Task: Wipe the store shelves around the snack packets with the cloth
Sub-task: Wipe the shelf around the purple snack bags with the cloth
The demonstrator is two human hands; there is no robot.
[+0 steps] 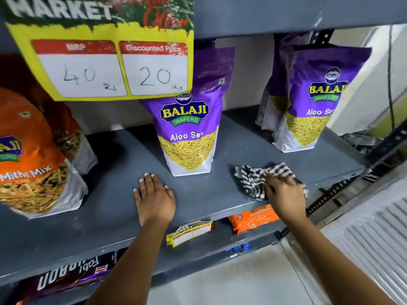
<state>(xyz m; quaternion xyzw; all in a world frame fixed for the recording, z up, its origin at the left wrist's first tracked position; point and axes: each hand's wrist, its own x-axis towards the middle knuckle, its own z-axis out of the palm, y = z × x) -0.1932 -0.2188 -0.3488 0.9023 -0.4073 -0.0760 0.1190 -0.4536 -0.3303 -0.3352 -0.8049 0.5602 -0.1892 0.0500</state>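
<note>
The left hand (154, 199) lies flat and open on the grey shelf (105, 216), just in front and left of the middle Aloo Sev packet (189, 137), gripping nothing. The right hand (284, 194) presses the striped cloth (253, 181) onto the shelf to the right of that packet, fingers bunched down on the fabric near the front edge. Farther back and right of it stands a second purple packet (312, 100); to its left, the orange Mix packet (33, 161). A wide sweep leftwards would likely knock the upright middle packet over, since it stands free.
</note>
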